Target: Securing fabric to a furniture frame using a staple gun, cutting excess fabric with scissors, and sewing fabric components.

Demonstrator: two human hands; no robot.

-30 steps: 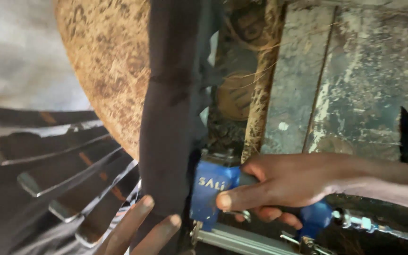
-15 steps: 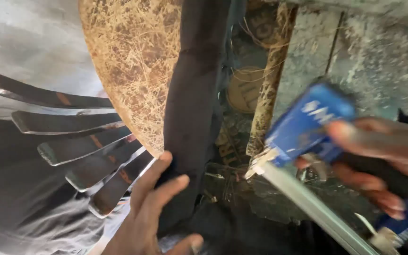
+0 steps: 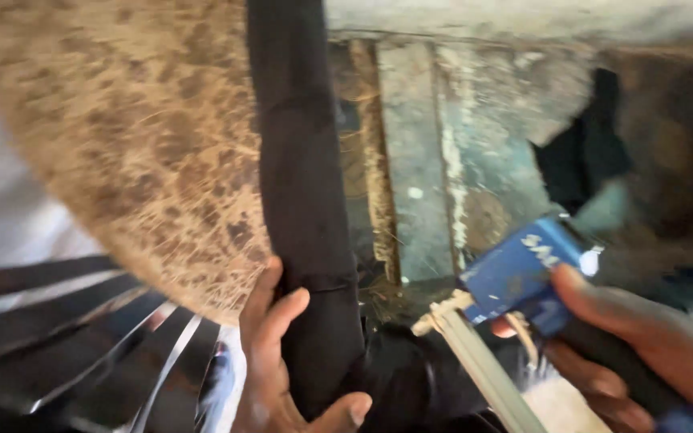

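Right grip: right hand (image 3: 643, 337) is wrapped around the dark handle of a blue pneumatic staple gun (image 3: 523, 273), thumb lying along the top edge of the blue body, fingers curled underneath.
Left grip: left hand (image 3: 282, 353) clasps the black fabric strip (image 3: 302, 200), fingers pressed flat on its left side, thumb coming round at the bottom right; the hand is closed on the cloth.
Staple gun position: at the lower right of the view, tilted, its blue body pointing up and to the left; a pale metal magazine rail (image 3: 483, 365) runs from under the body down to the right.
Staple gun contact: its nose sits just beside the bunched black cloth (image 3: 411, 377) at the bottom centre; whether it touches cannot be told, as the view is blurred.
Black fabric strip: runs from the top edge down the middle, lying over the right edge of the fibre padding.
Fibre padding: a large brown coir pad (image 3: 130, 152) fills the upper left, its rounded edge curving down to the left hand.
Springs: dark flat metal springs (image 3: 66, 321) fan out under the pad at the lower left.
Frame: worn wooden boards (image 3: 475, 152) with flaking greenish paint stand right of the strip, behind the staple gun.
Gap: a dark ragged hole (image 3: 587, 152) shows in the upper right, above the gun.
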